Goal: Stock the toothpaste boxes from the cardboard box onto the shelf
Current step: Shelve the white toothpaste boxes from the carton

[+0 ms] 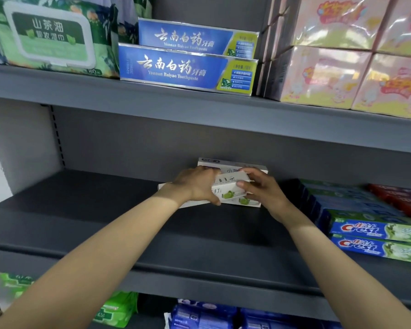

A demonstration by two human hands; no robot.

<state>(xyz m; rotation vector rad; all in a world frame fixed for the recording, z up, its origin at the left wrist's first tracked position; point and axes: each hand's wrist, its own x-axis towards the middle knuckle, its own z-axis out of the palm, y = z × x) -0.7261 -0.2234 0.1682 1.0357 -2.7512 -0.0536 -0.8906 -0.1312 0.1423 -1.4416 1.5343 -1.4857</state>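
Note:
Both my hands reach deep onto the dark grey middle shelf [105,222]. White toothpaste boxes with green leaf prints [233,194] lie stacked near the back. My left hand [197,186] grips the stack's left part, thumb under a lower box. My right hand [261,188] holds the right end of the upper white box [230,181], which sits tilted on the stack. Another white box [223,162] stands behind against the back panel. The cardboard box is out of view.
Rows of Crest toothpaste boxes [375,230] fill the right of the same shelf, red boxes [399,195] behind them. On the upper shelf are blue Yunnan Baiyao boxes [185,67], a wet-wipe pack [50,36] and pink packs [342,74]. Green and blue packs [207,314] lie below.

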